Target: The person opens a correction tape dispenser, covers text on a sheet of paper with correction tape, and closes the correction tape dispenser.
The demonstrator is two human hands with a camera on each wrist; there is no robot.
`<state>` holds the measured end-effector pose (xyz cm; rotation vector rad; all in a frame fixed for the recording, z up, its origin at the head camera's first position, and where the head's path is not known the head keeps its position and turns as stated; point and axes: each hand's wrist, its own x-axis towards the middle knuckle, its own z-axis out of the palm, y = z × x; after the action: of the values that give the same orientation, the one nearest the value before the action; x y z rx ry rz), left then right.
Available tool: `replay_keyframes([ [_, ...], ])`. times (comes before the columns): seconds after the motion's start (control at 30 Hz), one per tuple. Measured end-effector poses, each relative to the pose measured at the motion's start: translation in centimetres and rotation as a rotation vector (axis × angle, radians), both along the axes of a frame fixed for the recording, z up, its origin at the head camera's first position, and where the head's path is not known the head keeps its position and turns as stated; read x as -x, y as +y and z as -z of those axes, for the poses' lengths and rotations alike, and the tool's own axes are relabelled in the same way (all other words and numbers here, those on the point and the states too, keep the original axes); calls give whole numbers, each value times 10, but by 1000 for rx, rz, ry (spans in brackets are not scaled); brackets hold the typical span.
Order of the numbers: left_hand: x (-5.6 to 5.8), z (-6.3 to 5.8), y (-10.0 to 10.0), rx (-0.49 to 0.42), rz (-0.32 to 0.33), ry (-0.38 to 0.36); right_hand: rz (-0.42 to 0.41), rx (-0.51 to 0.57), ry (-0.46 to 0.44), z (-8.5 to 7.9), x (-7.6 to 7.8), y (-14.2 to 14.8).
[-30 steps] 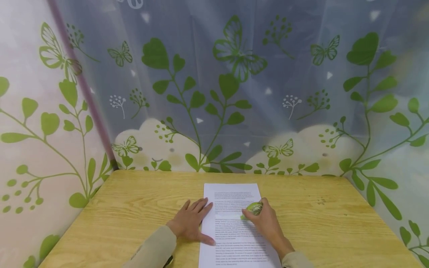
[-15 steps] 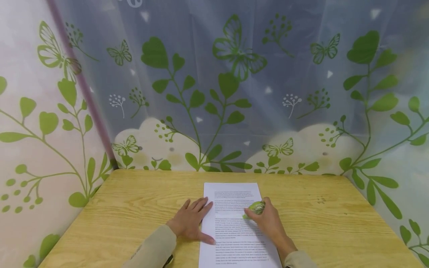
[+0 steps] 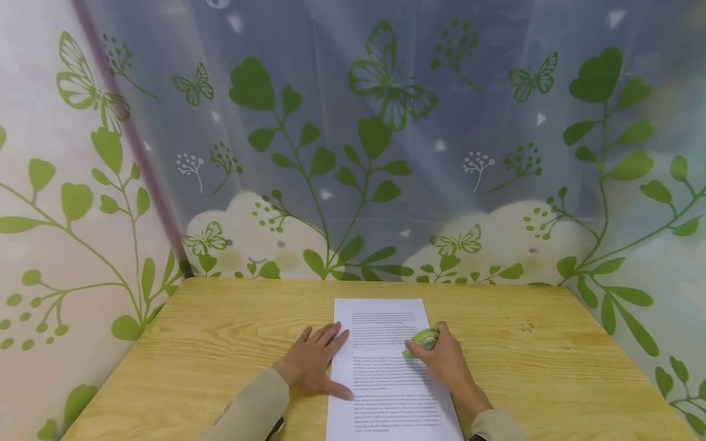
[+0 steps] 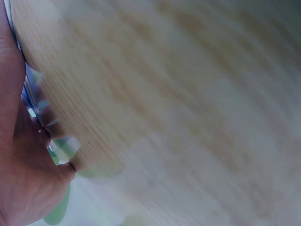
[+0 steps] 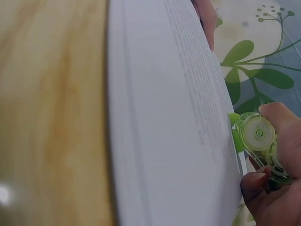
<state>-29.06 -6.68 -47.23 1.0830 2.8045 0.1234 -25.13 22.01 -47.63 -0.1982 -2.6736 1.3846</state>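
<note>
A stack of white printed paper (image 3: 380, 422) lies on the wooden table. My right hand (image 3: 448, 358) pinches a green see-through correction tape (image 3: 426, 340) between thumb and fingers, its tip against the page near the right ends of the lines. In the right wrist view the round spool inside the correction tape (image 5: 259, 133) shows, with the tip at the paper (image 5: 160, 94). My left hand (image 3: 314, 361) lies spread over the left edge of the paper, thumb and fingertips on it. The left wrist view shows part of the left hand (image 4: 28, 179) at its left edge.
The yellow wood-grain table (image 3: 237, 324) extends to both sides of the paper. Behind it hangs a curtain (image 3: 331, 153) with green leaves, butterflies and pale clouds. Small dark marks (image 3: 527, 326) show on the tabletop at the right.
My right hand has slid the correction tape a little to the right across the page. The left hand stays in place on the paper. The head view has shifted slightly.
</note>
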Motion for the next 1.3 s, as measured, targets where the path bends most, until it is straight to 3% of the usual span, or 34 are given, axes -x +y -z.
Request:
replay_keyframes([
  [0.27,-1,0,0,-3,4,6,6,-5,-14,0,-1,4],
  [0.53,3,9,-2,-22,6,17,10,-15,-21,-1,0,9],
  [0.77,0,-1,1,11,-9,-9,5,-4,-26,-2,-1,12],
  [1.3,-2,-2,1,5,-5,4,-21,-23,-28,-3,0,22],
])
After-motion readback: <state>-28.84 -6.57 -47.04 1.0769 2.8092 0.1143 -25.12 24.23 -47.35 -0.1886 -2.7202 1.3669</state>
